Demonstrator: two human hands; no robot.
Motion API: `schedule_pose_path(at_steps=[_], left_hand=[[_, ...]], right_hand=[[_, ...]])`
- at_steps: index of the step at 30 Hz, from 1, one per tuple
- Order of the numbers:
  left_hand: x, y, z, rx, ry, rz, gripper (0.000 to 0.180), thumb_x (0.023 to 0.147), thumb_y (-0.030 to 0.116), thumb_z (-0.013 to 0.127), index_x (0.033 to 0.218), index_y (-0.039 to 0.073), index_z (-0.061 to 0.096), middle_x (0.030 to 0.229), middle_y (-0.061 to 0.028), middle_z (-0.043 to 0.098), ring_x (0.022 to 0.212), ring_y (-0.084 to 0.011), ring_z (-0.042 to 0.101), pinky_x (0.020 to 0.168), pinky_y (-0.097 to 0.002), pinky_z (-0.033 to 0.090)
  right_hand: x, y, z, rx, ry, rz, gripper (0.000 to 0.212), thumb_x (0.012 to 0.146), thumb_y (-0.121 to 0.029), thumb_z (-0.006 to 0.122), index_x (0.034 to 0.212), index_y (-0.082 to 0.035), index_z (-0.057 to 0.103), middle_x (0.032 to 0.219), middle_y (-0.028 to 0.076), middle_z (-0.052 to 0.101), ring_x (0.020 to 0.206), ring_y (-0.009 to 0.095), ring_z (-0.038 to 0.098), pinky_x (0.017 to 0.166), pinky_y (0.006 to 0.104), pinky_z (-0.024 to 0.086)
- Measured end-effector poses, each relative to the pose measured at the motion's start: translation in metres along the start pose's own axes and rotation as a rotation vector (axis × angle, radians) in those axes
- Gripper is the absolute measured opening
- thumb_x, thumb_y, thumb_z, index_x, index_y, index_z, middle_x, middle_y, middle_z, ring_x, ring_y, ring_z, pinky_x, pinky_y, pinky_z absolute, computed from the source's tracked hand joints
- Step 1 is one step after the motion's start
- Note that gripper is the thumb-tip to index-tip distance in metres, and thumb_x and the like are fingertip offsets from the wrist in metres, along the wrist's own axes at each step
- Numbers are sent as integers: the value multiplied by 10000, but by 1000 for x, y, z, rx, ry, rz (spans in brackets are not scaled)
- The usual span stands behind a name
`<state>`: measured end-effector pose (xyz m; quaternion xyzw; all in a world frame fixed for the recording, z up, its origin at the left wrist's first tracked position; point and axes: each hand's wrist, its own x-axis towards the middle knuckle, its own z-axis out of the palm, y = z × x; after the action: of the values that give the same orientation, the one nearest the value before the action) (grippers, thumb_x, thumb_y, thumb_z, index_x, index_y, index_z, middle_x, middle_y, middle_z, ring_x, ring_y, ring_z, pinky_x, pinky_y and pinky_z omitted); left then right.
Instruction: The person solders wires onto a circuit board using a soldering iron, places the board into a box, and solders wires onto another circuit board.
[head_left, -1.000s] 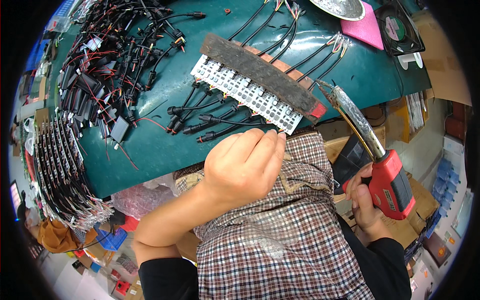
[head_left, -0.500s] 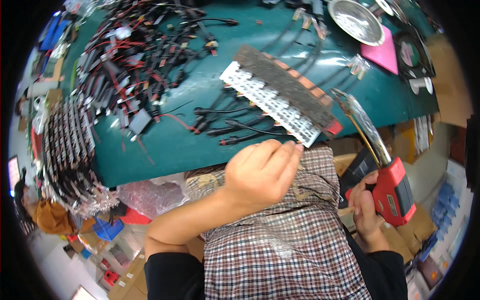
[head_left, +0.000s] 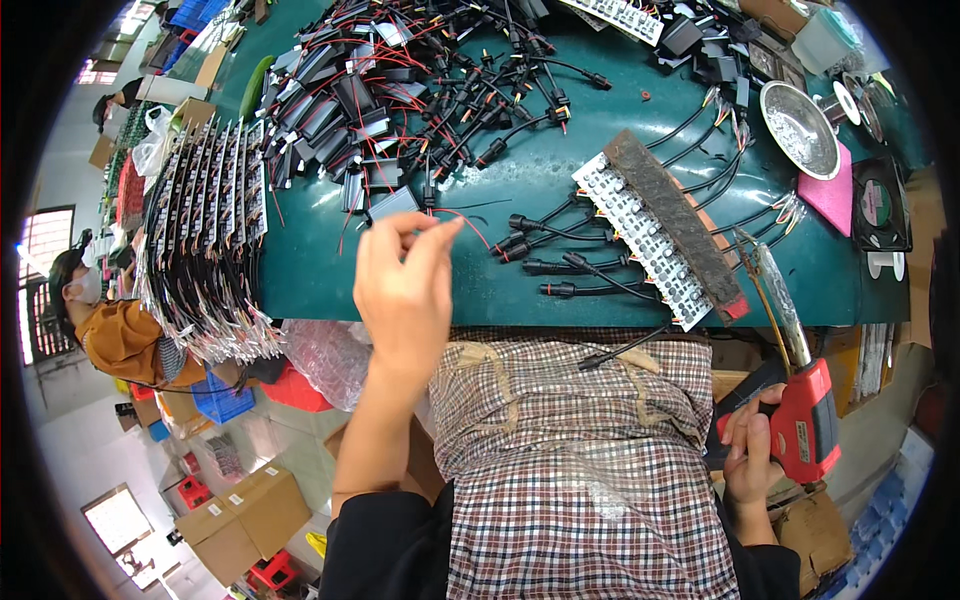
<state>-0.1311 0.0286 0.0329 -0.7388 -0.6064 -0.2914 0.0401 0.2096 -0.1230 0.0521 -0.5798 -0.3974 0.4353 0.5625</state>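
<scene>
My left hand (head_left: 403, 295) is raised over the near edge of the green table, its fingers loosely curled and apart, with nothing visible in them. Just beyond its fingertips is a small grey box module (head_left: 395, 204) with a red wire. My right hand (head_left: 750, 450) grips a red and black soldering gun (head_left: 808, 425), its long foil-wrapped barrel pointing up at the table. Left of the barrel's tip lies a white circuit board strip (head_left: 640, 245), pressed along one side by a dark, rough bar (head_left: 670, 220). Black connector cables (head_left: 590, 290) extend from the strip; one black cable (head_left: 622, 350) hangs over the table edge.
Heaped modules and cables (head_left: 370, 100) cover the far left. A stack of wired boards (head_left: 205, 210) is at the left edge. A metal bowl (head_left: 800, 128), pink foam sheet (head_left: 826, 195) and wire spool (head_left: 880, 205) sit at right. A seated person (head_left: 125, 335) is at far left.
My left hand has left the strip's near end and moved left toward the grey module. A black cable now hangs from that end. My right hand still holds the soldering gun; the view has shifted.
</scene>
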Motion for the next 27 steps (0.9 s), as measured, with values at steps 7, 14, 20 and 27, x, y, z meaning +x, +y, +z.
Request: schedule_pose_path(at_steps=[7,14,20,27], left_hand=[[36,-32,10,-147,-266,90,355,733,151,884,1063,126,757,1128,-50,596,991,-275,568,898,-433,454],[49,-37,7,-184,-522,167,220,792,136,847,899,60,670,1095,-74,592,1045,-294,565,908,-424,446],[40,-33,0,-326,-442,-24,175,848,63,801,917,31,643,949,-88,668,871,-275,652,792,-373,504],[46,-6,-14,-436,-238,37,117,883,47,765,857,3,660,911,-110,673,864,-268,658,757,-347,511]], right_hand=[[-4,1,0,-6,-61,5,315,1027,-133,572,1301,-1,489,699,6,451,508,69,371,537,261,423],[0,-5,0,-41,-161,108,386,1029,-168,571,1359,-2,460,791,29,481,610,100,450,615,294,450],[16,-5,12,-42,-185,27,380,1010,-125,587,1335,30,466,756,41,483,502,77,392,514,275,425],[17,-31,19,-98,-207,121,398,1007,-145,599,1341,30,471,757,38,480,488,78,386,513,272,421]])
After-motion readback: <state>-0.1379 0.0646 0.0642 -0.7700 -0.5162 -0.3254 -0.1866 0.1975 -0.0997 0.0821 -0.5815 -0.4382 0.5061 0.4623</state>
